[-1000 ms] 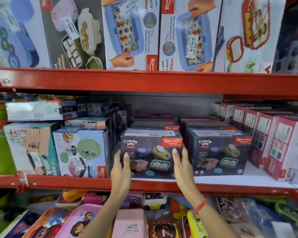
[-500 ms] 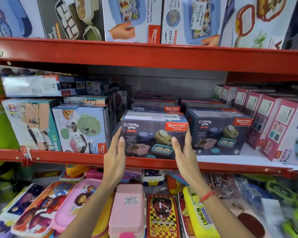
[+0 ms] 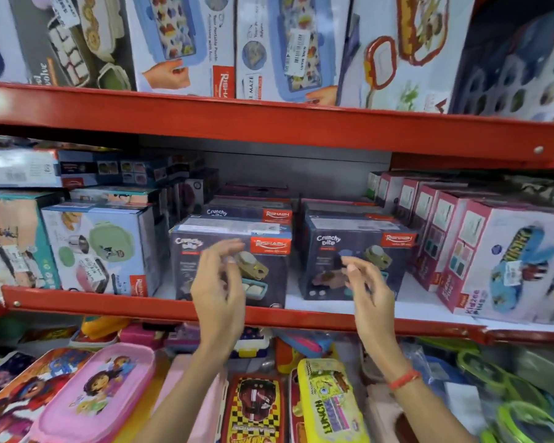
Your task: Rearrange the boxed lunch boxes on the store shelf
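Note:
Two dark navy "Crunchy bite" lunch box cartons stand side by side at the front of the middle red shelf [image 3: 115,303]. My left hand [image 3: 219,282] hovers in front of the left carton [image 3: 269,270], fingers loosely apart and blurred, holding nothing. In front of the right carton [image 3: 349,238] my right hand [image 3: 370,289] is raised, empty, fingers spread, a red band on its wrist. More cartons of the same kind are stacked behind both.
White cartons with a green lunch box picture [image 3: 100,247] stand left of the navy ones; pink "Kidzee" cartons [image 3: 454,251] line the right. The upper shelf [image 3: 269,123] carries large boxes. Loose colourful lunch boxes [image 3: 328,404] fill the level below.
Both hands have let go of the left navy carton, which now rests on the shelf. They have pulled back and shifted right; the right hand now hangs before the right carton.

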